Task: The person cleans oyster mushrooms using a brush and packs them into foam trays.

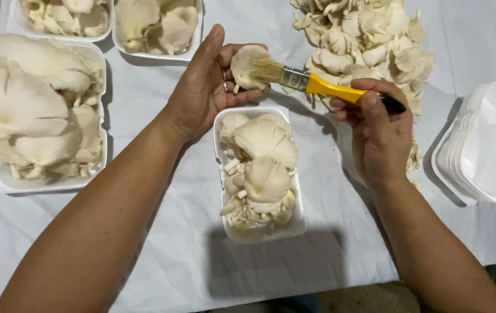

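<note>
1. Two bare forearms reach in from the near edge over a surface (pixel 167 255) covered with a white cloth.
2. Near the middle lies a white foam tray (pixel 298 227), filled with pale oyster mushrooms, caps up and stems showing at its near end.
3. Just beyond that tray, the left hand (pixel 201 87) has its grip closed on a single mushroom (pixel 247 65), thumb under it and fingers curled behind; a ring shows on one finger.
4. The right hand (pixel 375 133), to the right of the tray, has its grip closed round the black end of a paintbrush (pixel 329 86) with a yellow handle and metal ferrule. Its bristles lie against the held mushroom.
5. At the right, a stack of empty white foam trays (pixel 483 145) sits tilted near the edge of the surface.
6. At the left, a larger foam tray (pixel 45 182) holds big mushroom clusters, heaped above its rim.
7. Far left, two more filled trays (pixel 155 55) lie side by side along the far edge.
8. Far right of centre, a loose heap of mushrooms (pixel 370 40) rests directly on the cloth, just beyond the brush.
</note>
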